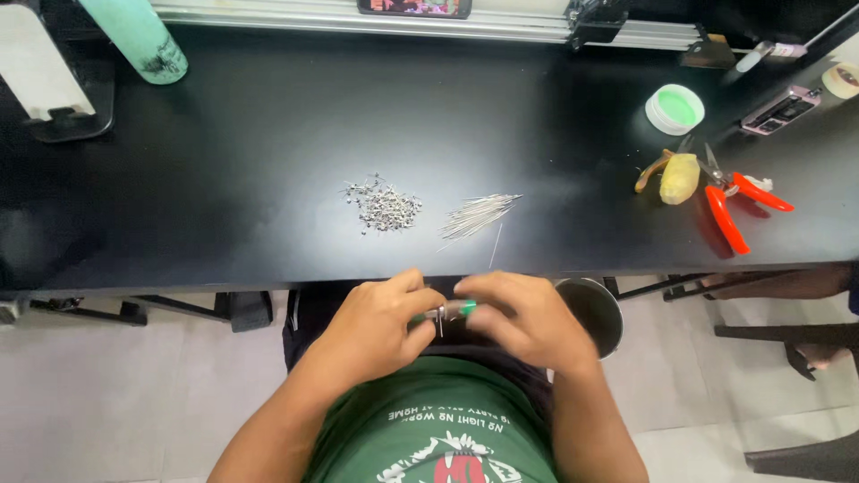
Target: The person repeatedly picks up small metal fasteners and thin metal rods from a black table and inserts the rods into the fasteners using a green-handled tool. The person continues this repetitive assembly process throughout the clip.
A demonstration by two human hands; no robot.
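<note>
So the biggest thing in there was the black table [268, 134], smooth and matte, filling the whole top half of the frame, with its front edge running straight across just above the hands. Lots of bare surface on the left and middle. Below it was pale tiled floor [116, 394].

Upper left had a mint green bottle [136, 36], rounded and a bit scuffed, lying at a tilt. Over at the right sat red-handled pliers [738, 201], next to a yellowish lump [679, 177] and a round green-topped lid [675, 109]. A dark round stool [592, 309] poked out under the table edge, just right of the hands.

Middle of the table: a loose heap of tiny silvery metal bits [383, 206], and just to its right a fanned bundle of thin metal pins [477, 216], shiny and needle-straight, with one pin lying apart nearer the edge.

The hands were low center, off the table, in front of the green shirt [429, 420]. The left hand [380, 317] was curled, fingertips pinching the metal end of a small tool [452, 310] with a green handle. The right hand [528, 317] was closed over the green end, a bit blurred. Both hands sat just under the table edge, nearly touching each other.
</note>
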